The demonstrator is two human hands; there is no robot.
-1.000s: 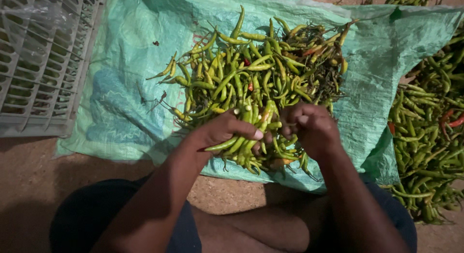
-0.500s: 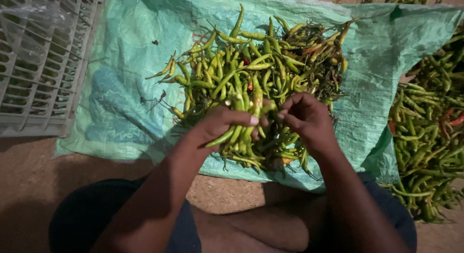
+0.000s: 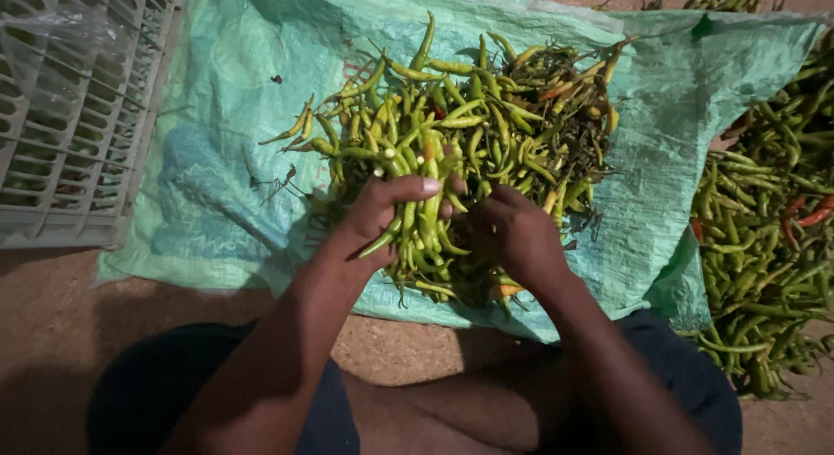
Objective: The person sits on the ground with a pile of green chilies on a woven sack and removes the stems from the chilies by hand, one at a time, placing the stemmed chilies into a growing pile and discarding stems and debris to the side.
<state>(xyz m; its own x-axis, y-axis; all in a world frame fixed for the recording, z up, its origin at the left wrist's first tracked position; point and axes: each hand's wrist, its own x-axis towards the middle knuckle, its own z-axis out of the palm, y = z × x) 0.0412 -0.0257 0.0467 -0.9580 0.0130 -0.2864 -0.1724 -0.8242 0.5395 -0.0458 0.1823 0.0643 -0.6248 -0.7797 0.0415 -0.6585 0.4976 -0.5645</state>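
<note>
Ground: bare brown dirt floor point(image 3: 52, 333), dim light; a pale green woven sack point(image 3: 217, 159) spread flat on it.
Left hand grip: left hand point(image 3: 373, 220) curled around a bunch of green chillies point(image 3: 417, 225), thumb lying across the top, fingers underneath; closed on them.
Right hand grip: right hand point(image 3: 512, 233) just beside the left, fingers bent inward at the same bunch; fingertips hidden, cannot tell whether it pinches one.
Chilli pile: heap of green chillies point(image 3: 486, 125) lies on the middle of the sack, directly beyond both hands; a few yellowish and reddish ones mixed in; stems point all ways.
Second pile: more green chillies point(image 3: 764, 229) at the right edge, partly off the sack.
Crate: white plastic lattice crate point(image 3: 69, 116) at upper left, touching the sack's edge.
Person: dark-clothed knees point(image 3: 156, 394) at bottom.
</note>
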